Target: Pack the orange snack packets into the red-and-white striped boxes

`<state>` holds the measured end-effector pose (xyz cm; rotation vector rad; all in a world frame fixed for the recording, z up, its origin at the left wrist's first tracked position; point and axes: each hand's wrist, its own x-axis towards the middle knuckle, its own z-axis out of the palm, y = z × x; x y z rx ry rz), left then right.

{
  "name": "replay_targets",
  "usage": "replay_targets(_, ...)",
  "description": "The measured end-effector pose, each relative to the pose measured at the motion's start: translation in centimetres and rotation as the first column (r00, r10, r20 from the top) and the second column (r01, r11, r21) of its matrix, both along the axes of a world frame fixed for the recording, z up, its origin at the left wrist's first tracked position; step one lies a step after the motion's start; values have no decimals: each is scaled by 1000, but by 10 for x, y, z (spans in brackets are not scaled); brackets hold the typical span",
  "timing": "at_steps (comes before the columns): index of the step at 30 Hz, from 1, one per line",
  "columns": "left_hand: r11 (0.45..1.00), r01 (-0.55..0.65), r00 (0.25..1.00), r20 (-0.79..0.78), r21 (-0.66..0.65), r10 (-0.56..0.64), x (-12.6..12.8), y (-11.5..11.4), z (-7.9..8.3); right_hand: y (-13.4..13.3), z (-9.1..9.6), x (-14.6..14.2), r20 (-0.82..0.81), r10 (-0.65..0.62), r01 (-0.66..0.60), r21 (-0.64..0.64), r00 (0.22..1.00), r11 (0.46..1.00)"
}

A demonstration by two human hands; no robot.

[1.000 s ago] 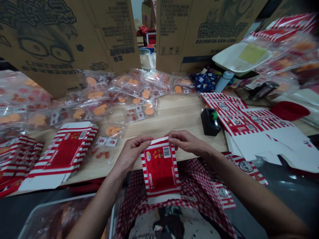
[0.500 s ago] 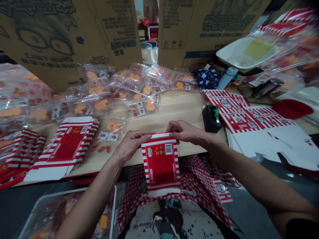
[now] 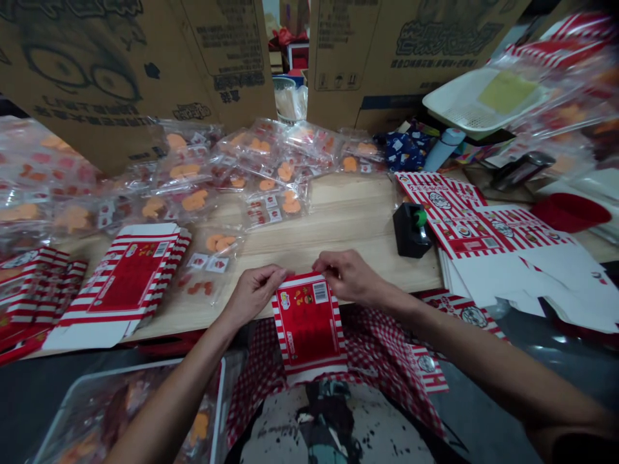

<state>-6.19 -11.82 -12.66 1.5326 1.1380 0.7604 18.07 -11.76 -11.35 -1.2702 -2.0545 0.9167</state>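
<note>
Now the white strip that showed along the top of the red-and-white striped paperboard box [image 3: 309,328] at lower centre is out of sight, so its end flap looks folded down. The left hand's [image 3: 254,291] fingers pinch the upper-left corner; the right hand's [image 3: 352,277] curl closed on the upper-right. The red panel carries a barcode [image 3: 320,292] and print too small to read; Chinese characters mark the left cardboard carton [image 3: 169,38] and right cardboard carton [image 3: 372,32] across the top of the frame.

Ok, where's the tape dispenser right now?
The tape dispenser stands on the tabletop, right of centre in the head view, just left of the striped cardboard sheets.
</note>
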Motion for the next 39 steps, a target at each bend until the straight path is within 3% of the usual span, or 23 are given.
replay_targets(2,999,-52,998,31,-6,52,-1,-7,-3,-7,0,0,-33,63,-61,42,998,997)
replay_targets(6,981,-183,975,118,-66,190,7,-17,3,-16,6,6,-148,81,-90,-54,986,994)
replay_targets(10,952,-143,953,221,-271,206,18,-23,19,-28,13,8,-247,37,-56,-71,968,996)
replay_targets(12,947,-136,946,246,-291,212,21,-28,29,-37,21,10,-284,47,-78,-97,958,992)
replay_targets(14,964,-165,948,237,-206,213,23,-34,41,-43,36,15,-372,56,-136,-193,927,972)
replay_targets(17,980,-198,969,159,30,191,23,-44,65,-43,62,23,-525,30,-276,-398,851,875)
replay_targets(19,970,-150,988,69,189,139,24,-53,79,-37,76,27,-510,57,-343,-488,858,803)
replay_targets(21,948,-58,998,-2,311,62,27,-61,88,-27,82,29,-412,120,-349,-543,903,764)
replay_targets(24,909,57,998,-41,412,-44,32,-71,88,-18,79,26,-303,193,-347,-621,933,703)
replay_targets(26,891,73,997,-54,448,-54,33,-75,84,-19,75,22,-327,201,-375,-654,923,657)
replay_targets(29,849,51,996,-91,525,-3,31,-75,77,-29,70,12,-470,45,-391,-672,881,629)
replay_targets(32,798,58,993,-114,600,14,27,-73,74,-40,65,2,-616,-160,-424,-685,771,592)
replay_targets(34,799,90,994,-109,595,-30,25,-72,74,-43,61,-1,-664,-209,-472,-685,718,554)
replay_targets(36,826,128,991,-96,548,-89,26,-72,76,-42,60,1,-674,-197,-505,-686,711,523)
replay_targets(37,841,127,992,-86,526,-97,26,-72,76,-42,61,4,-665,-154,-502,-676,731,540)
replay_targets(38,850,110,994,-73,516,-85,26,-73,77,-41,65,8,-636,-91,-470,-652,767,595)
replay_targets(39,853,75,997,-57,516,-53,27,-73,78,-42,69,13,-580,-23,-406,-598,814,691)
